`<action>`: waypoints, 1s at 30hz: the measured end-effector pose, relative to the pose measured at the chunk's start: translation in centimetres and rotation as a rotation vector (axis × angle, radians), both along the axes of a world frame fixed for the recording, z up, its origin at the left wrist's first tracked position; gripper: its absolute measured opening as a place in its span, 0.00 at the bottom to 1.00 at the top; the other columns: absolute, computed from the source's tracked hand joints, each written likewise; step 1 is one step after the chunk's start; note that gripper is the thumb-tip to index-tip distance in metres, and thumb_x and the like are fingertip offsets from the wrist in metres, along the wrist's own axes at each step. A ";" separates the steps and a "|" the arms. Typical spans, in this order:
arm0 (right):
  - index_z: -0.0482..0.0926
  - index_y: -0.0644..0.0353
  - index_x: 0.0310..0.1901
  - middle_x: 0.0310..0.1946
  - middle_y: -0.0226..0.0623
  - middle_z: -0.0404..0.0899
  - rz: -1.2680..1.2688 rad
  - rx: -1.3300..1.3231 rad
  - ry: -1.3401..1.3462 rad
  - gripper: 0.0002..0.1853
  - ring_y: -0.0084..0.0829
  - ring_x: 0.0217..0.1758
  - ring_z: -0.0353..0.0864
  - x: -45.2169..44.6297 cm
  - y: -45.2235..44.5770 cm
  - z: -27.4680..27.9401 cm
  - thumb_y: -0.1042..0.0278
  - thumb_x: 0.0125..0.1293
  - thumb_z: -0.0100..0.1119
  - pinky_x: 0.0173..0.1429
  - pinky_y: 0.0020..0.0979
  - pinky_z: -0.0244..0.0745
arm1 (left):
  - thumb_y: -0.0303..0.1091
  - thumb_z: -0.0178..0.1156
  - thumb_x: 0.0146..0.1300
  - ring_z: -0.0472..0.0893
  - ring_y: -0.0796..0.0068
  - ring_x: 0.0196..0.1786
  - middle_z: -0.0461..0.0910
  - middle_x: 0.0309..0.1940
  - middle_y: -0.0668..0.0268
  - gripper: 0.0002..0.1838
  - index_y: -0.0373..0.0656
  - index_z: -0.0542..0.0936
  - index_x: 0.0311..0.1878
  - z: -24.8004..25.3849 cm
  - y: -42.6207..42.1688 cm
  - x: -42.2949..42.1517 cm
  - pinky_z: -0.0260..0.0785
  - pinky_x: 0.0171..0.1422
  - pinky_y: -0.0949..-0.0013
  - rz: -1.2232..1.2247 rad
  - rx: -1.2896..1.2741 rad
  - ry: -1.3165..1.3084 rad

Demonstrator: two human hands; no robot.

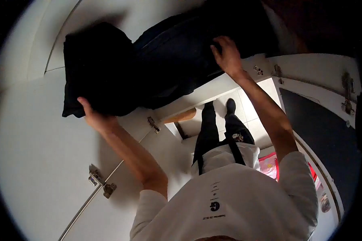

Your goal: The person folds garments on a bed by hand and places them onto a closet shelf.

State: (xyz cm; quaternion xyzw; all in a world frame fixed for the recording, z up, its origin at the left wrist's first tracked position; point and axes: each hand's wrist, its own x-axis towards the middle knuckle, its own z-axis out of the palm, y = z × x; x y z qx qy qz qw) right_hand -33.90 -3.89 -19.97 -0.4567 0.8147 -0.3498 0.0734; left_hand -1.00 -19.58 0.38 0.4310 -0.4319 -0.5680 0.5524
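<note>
Folded black clothing (98, 68) lies at the upper left, its exact kind too dark to make out. My left hand (98, 118) grips its near corner, thumb on top and the other fingers hidden beneath. To the right stretches a second dark garment (177, 52) with a faint seam line; whether the two are one piece I cannot tell. My right hand (229, 58) rests on this cloth near the cabinet edge, thumb and fingers apart.
White cabinet doors stand open on both sides, with metal hinges (100, 180) on the left and a hinge (347, 92) on the right. A white shelf edge (201, 96) runs below the clothing. Pink-and-red material (269, 165) shows at lower right, above a tiled floor (249, 106).
</note>
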 end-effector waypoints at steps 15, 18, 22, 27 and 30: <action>0.68 0.57 0.71 0.70 0.44 0.69 -0.194 -0.385 -1.858 0.45 0.49 0.73 0.66 -5.5 -2.0 2.7 0.32 0.60 0.65 0.78 0.51 0.59 | 0.44 0.67 0.63 0.54 0.39 0.78 0.58 0.75 0.44 0.37 0.46 0.66 0.74 -14.2 4.2 -14.1 0.45 0.81 0.43 -0.558 -0.691 -1.233; 0.72 0.58 0.68 0.70 0.45 0.68 -0.195 -0.246 -1.798 0.44 0.50 0.74 0.65 -6.1 -1.9 2.0 0.38 0.56 0.72 0.77 0.52 0.60 | 0.38 0.65 0.63 0.63 0.43 0.73 0.69 0.68 0.44 0.32 0.34 0.69 0.68 -15.7 -2.6 -7.1 0.51 0.80 0.48 -0.081 -0.754 -1.405; 0.75 0.61 0.64 0.70 0.47 0.69 -0.230 -0.115 -1.718 0.41 0.49 0.73 0.66 -7.6 -2.1 -1.7 0.47 0.51 0.78 0.76 0.52 0.61 | 0.53 0.64 0.66 0.76 0.40 0.61 0.74 0.60 0.40 0.40 0.29 0.65 0.67 -18.0 -8.6 3.3 0.69 0.66 0.46 0.028 -0.040 -1.551; 0.74 0.64 0.64 0.70 0.48 0.69 -0.274 -0.019 -1.641 0.44 0.49 0.73 0.66 -6.9 -1.8 -1.7 0.52 0.46 0.81 0.76 0.51 0.60 | 0.58 0.67 0.61 0.77 0.43 0.60 0.77 0.58 0.42 0.41 0.32 0.68 0.64 -21.6 -8.6 6.0 0.70 0.64 0.48 0.038 0.025 -1.563; 0.72 0.64 0.65 0.70 0.48 0.68 -0.280 0.004 -1.545 0.45 0.49 0.75 0.64 -6.7 -1.5 -2.4 0.51 0.47 0.80 0.78 0.50 0.58 | 0.55 0.68 0.61 0.78 0.41 0.57 0.78 0.55 0.43 0.37 0.33 0.69 0.60 -19.6 -7.0 3.8 0.72 0.61 0.46 0.077 -0.030 -1.570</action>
